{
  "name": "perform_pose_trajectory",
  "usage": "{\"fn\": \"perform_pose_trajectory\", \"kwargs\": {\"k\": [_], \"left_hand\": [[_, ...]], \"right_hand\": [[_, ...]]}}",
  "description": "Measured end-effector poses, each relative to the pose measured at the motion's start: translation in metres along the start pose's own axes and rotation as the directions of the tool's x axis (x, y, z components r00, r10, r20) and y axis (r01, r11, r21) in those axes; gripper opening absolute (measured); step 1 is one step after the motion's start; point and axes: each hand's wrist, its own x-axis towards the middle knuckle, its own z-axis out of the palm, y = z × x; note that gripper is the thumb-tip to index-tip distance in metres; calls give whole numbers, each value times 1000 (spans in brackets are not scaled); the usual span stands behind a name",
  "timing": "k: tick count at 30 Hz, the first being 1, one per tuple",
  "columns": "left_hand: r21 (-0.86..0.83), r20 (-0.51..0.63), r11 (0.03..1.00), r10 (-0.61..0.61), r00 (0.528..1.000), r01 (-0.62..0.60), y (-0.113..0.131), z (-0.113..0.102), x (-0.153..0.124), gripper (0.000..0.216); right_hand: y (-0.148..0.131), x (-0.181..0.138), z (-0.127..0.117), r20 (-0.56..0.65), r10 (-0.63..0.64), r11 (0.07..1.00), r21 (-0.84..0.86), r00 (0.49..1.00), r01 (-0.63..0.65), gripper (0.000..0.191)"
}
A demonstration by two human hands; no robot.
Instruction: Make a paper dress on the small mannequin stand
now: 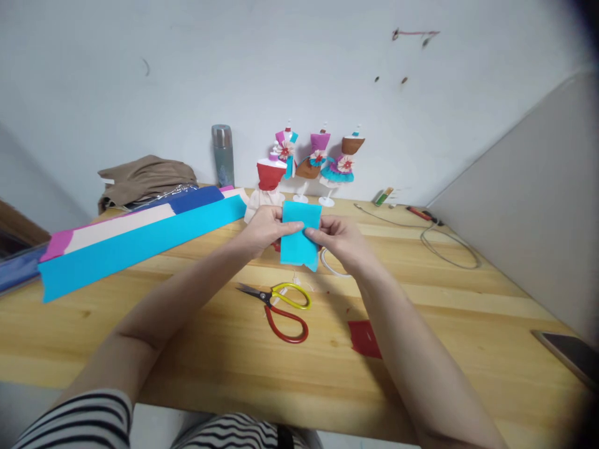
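Observation:
A small turquoise piece of paper or cloth [300, 249] is held up between both hands, its lower edge uneven. My left hand [267, 229] grips its left side with the thumb laid across the front. On the right side, my right hand [337, 239] pinches it, thumb in front and fingers behind. Below it on the table lie scissors [271, 298] with one yellow and one red handle, blades slightly apart. Right behind the hands stands a small dress-form figure [271, 176] with a red top and pale skirt, partly covered by my left hand.
Three more dressed figures [319, 144] stand against the wall beside a flask [223, 156]. Long coloured strips [145, 243] and brown cloth [147, 178] lie left. A red scrap [362, 338], a cable [449, 252] and a phone-like dark slab [568, 352] are on the right.

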Motion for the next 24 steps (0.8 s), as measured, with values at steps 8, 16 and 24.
{"fn": "perform_pose_trajectory", "kwargs": {"k": [8,16,24], "left_hand": [[25,29,999,-27,999,26,1,-3,1,29],[25,-81,1000,18,997,-16,1,0,2,24],[48,-102,998,42,994,-37,-5,1,4,28]], "right_hand": [[-2,0,-2,-20,8,1000,-1,1000,-8,35],[-4,-1,-2,16,17,1000,0,1000,-17,36],[-3,-2,-2,71,29,1000,-7,997,-28,44]]}}
